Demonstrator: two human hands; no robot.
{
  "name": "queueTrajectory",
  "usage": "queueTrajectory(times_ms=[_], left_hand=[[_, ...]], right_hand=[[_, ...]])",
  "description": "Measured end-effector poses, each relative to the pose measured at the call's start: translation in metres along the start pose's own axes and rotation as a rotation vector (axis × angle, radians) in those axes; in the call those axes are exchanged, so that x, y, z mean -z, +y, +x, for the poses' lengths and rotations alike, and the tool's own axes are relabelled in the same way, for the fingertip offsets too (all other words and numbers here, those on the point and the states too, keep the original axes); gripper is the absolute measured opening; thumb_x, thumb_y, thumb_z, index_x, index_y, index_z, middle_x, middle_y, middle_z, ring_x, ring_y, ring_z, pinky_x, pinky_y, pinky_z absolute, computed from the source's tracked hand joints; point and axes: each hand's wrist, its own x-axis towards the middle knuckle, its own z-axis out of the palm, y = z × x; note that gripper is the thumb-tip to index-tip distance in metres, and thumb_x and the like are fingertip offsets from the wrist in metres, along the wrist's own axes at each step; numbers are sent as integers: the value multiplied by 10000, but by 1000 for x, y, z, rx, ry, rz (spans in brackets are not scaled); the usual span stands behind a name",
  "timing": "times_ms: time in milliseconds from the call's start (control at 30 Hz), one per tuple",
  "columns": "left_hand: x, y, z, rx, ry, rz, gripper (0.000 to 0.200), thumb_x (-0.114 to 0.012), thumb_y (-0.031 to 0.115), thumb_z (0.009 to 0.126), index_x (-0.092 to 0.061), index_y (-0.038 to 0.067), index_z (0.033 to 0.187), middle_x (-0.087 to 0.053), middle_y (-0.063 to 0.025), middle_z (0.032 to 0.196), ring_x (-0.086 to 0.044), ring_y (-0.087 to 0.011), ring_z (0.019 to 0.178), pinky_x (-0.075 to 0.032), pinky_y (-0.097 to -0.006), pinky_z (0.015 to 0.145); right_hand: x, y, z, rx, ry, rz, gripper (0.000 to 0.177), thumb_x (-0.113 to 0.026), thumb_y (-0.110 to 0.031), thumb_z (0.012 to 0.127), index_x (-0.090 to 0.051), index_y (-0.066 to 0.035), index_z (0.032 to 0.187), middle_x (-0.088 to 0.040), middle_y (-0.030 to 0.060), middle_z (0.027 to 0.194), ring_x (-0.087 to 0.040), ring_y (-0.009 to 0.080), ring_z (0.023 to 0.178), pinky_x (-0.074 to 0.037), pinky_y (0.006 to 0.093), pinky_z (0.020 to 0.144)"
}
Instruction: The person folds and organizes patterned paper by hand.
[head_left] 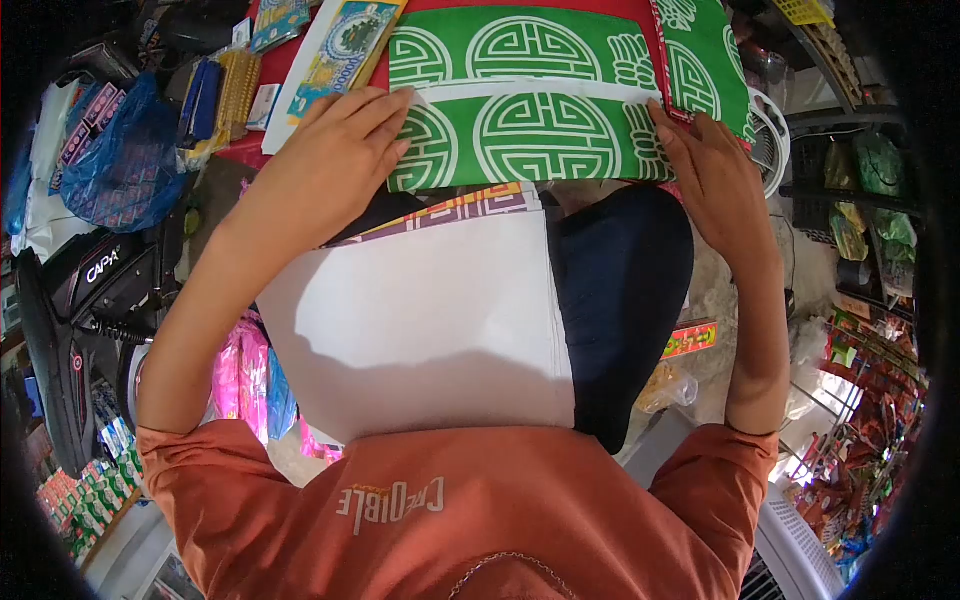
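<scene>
A green sheet of patterned paper (545, 135) with white circular motifs lies across the top of the view, over my knees. A narrow white strip (540, 90) crosses it from side to side. My left hand (345, 150) is at the strip's left end, thumb and index finger closing on the paper there. At the strip's right end, my right hand (705, 165) has its fingertips on the paper, thumb tucked beside them. A stack of large sheets (430, 320), white side up, rests on my lap; coloured print shows at its far edge.
Beyond my left hand are printed yellow-and-blue packs (345, 55) on a red surface. A blue plastic bag (125, 165) of small boxes and a black motorbike part (85, 290) stand left. Pink packets (242, 370) lie below. At right are racks with bagged goods (880, 165) and a white basket (800, 535).
</scene>
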Motion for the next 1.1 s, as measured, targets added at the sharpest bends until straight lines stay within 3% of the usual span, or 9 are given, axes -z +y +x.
queueTrajectory(times_ms=[200,500,600,700,800,1000,1100], left_hand=[[6,-9,-1,-41,-96,113,466,-485,257,1094,-537,-21,1464,-496,-115,1579,-376,-254,1517,-207,-472,1280],[13,2,10,-62,-17,144,475,-464,346,1097,-503,236,1557,-668,-133,1380,-460,-295,1468,-130,-510,1296],[7,4,15,-80,23,205,468,-496,363,1083,-545,224,1527,-700,-120,1326,-465,-284,1462,-133,-510,1297],[5,10,14,-56,-1,273,437,-538,374,1062,-613,233,1469,-689,-86,1348,-442,-256,1472,-137,-506,1296],[10,13,17,-48,-21,237,427,-573,357,1044,-656,168,1417,-625,-64,1441,-403,-225,1491,-159,-493,1295],[20,10,27,-237,12,190,477,-598,296,1031,-607,17,1418,-467,-83,1600,-394,-239,1500,-236,-470,1280],[-1,-3,25,-223,-70,-9,529,-599,272,1029,-528,11,1484,-451,-111,1611,-430,-278,1479,-304,-442,1259]], right_hand=[[2,-1,-2,0,-3,10,445,-422,-361,1118,-613,-156,1463,-634,208,1068,-651,380,1035,-526,488,910],[2,2,-1,-33,-55,38,446,-423,-387,1117,-616,-185,1465,-642,215,1095,-656,387,1051,-526,490,921],[2,2,-1,-41,-50,36,448,-424,-391,1117,-618,-181,1461,-638,211,1079,-660,384,1031,-532,487,903],[4,1,-1,-34,-53,38,448,-421,-395,1118,-619,-183,1459,-635,207,1082,-664,385,1022,-537,486,892],[1,3,-2,-25,-35,28,445,-417,-392,1119,-619,-189,1460,-633,201,1093,-664,384,1022,-537,485,891],[0,4,-2,-34,-46,18,446,-413,-388,1120,-617,-184,1460,-634,194,1099,-660,382,1027,-534,487,894],[1,4,-1,-35,-50,28,437,-429,-369,1115,-610,-181,1465,-637,195,1093,-660,382,1028,-535,482,900]])
